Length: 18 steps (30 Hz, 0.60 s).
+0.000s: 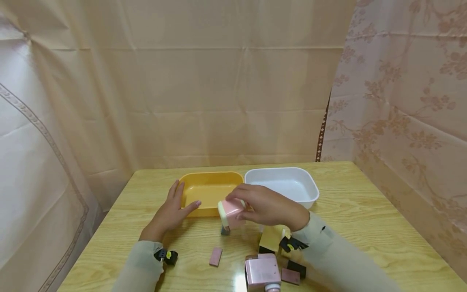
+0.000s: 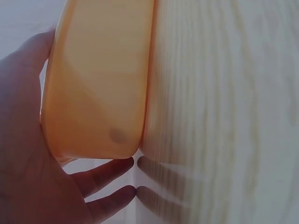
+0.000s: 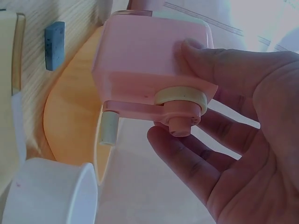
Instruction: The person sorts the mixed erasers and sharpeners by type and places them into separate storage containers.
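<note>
My right hand [image 1: 268,205] holds a pink hand-crank pencil sharpener [image 3: 145,51] with a pale face, tilted, in the air by the front of the yellow tub [image 1: 213,211]. Thumb and fingers grip its body around the crank end; in the right wrist view the crank arm [image 3: 135,110] and its pale knob hang below. At the tub's left front corner is my left hand [image 1: 171,211], thumb over the front rim and fingers along the outside of the left end. The left wrist view shows those fingertips [image 2: 126,163] down at the table.
A white tub [image 1: 313,198] stands right of the yellow one. Nearer lie a yellow sharpener [image 1: 270,239], partly behind the right wrist, another pink sharpener [image 1: 262,269], a pink eraser [image 1: 215,256], a second pink eraser [image 1: 290,276], a black block [image 1: 297,267] and a blue-grey block [image 3: 54,45].
</note>
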Available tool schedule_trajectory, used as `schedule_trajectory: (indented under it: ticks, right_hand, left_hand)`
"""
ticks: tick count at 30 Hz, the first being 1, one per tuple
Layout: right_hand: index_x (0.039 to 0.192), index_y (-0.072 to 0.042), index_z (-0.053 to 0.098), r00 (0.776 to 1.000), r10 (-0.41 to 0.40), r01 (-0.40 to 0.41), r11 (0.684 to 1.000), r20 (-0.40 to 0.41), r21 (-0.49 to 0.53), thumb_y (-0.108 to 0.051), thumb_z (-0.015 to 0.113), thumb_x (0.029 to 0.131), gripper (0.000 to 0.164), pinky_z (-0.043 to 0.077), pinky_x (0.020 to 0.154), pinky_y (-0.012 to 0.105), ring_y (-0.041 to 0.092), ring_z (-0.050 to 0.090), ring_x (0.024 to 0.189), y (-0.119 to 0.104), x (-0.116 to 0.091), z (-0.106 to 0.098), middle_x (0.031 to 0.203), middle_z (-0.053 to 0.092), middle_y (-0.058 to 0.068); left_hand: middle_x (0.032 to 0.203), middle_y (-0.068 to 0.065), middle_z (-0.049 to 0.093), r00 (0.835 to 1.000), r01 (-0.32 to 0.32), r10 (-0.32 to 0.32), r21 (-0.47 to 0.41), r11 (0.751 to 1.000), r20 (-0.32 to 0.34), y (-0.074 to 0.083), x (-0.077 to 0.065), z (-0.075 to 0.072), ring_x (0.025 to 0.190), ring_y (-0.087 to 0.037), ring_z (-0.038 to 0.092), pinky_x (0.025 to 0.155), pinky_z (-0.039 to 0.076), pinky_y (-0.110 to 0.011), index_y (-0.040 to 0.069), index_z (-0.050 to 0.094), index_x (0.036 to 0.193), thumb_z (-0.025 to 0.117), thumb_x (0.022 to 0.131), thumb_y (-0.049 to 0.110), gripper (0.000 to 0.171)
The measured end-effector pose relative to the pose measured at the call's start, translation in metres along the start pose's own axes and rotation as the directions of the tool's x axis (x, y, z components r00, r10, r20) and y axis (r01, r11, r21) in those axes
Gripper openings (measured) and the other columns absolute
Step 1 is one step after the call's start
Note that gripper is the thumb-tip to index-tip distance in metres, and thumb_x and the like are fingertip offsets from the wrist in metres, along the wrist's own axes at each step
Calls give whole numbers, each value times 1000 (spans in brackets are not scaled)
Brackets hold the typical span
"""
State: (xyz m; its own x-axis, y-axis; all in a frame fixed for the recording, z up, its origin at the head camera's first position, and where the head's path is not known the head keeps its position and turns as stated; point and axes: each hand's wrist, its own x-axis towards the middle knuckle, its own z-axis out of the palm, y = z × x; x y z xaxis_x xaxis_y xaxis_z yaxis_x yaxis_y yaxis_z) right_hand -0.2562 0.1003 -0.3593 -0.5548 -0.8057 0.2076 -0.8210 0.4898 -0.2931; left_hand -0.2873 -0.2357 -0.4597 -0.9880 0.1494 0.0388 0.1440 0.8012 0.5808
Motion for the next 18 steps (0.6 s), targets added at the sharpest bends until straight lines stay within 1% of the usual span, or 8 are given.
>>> schedule_trajectory:
  ticks: [5,8,15,18]
  right_hand:
    - [135,-17,64,1000,-22,22,999,-15,-31,-28,80,93,46,55,87,25,7,60,98,0,6,-5,131,66,-4]
    - [135,-17,64,1000,-13,12,999,-23,-29,-27,80,93,46,55,85,25,7,60,95,0,10,-8,130,67,-4]
    - [136,-19,63,998,36,-38,998,-43,-54,-25,80,93,47,56,90,28,8,62,105,0,19,-12,129,65,-5]
    - [136,-21,63,997,59,-62,996,-49,-67,-26,80,93,47,56,91,28,8,63,106,-1,23,-15,129,65,-6]
  left_hand:
    - [175,-10,-11,1000,14,-14,10,1000,2,0,0,-1,151,-54,28,111,33,-74,18,-3,168,51,87,86,118]
    - [175,-10,-11,1000,19,-19,8,1000,1,1,0,-1,151,-53,28,111,33,-74,19,-3,168,51,86,86,119]
    - [175,-11,-10,1000,13,-13,0,1000,-2,2,1,0,151,-53,26,112,31,-74,17,-2,168,53,87,84,118]
    - [175,-9,-11,1000,23,-23,-3,1000,0,2,1,0,152,-53,26,112,31,-74,17,-3,168,54,87,84,119]
